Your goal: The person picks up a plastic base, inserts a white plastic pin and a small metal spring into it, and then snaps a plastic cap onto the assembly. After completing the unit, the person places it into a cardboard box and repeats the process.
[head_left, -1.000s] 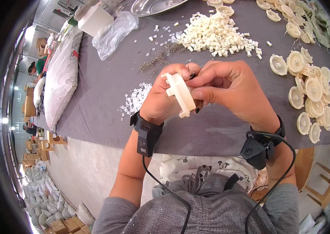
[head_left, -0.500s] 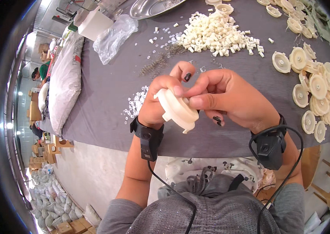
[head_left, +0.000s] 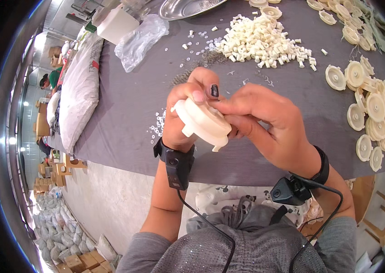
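Left grip (head_left: 177, 96), cream disc (head_left: 201, 121), tabbed rim (head_left: 205, 134)

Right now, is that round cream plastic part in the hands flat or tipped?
Tipped: the left hand holds the round cream plastic part, its edge sloping down rightward.

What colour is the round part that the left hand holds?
The round part in the left hand is cream; the head view shows it best.
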The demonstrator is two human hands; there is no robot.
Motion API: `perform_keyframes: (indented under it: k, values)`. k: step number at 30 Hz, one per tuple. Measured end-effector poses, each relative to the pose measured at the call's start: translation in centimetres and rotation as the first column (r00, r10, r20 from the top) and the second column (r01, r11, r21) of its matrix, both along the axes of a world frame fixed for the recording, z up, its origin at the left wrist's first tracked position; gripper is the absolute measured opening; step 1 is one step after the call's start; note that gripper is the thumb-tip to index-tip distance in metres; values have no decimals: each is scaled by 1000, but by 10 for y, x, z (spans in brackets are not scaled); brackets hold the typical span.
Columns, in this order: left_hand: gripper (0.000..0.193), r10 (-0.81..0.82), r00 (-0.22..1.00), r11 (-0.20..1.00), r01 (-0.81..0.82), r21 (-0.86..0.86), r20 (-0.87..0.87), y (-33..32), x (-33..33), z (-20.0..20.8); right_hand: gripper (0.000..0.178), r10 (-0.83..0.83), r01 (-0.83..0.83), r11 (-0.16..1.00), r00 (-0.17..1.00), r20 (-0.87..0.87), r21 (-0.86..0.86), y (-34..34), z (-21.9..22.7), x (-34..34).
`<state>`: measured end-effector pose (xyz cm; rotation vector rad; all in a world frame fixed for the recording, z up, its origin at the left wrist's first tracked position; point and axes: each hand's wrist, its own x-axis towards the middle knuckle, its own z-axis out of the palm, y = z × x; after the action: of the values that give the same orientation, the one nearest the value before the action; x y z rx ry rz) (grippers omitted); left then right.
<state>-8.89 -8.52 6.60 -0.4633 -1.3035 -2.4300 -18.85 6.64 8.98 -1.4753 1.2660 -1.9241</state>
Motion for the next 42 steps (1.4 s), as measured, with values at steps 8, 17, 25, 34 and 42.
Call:
perform_keyframes:
  k: [8,17,25,34,42]
  values:
    - [19,148,985,989,-146,25,-90,9,0,11,27,-188,154,979,934,-304,-130,0,-1,5]
    - [20,170,982,982,-176,-71,-78,7,-1,10,30,-223,191,972,933,-284,-134,3,-1,3]
    - [54,385,912,888,-325,-325,141,15,-11,8,29,-264,267,963,962,71,-34,-3,-10,2]
    - [44,424,874,828,-268,-492,238,14,-13,14,23,-575,657,625,752,-321,421,68,12,-119]
    - [22,533,803,679,-216,-702,268,18,-9,13,32,-703,853,98,424,-570,513,184,36,-177]
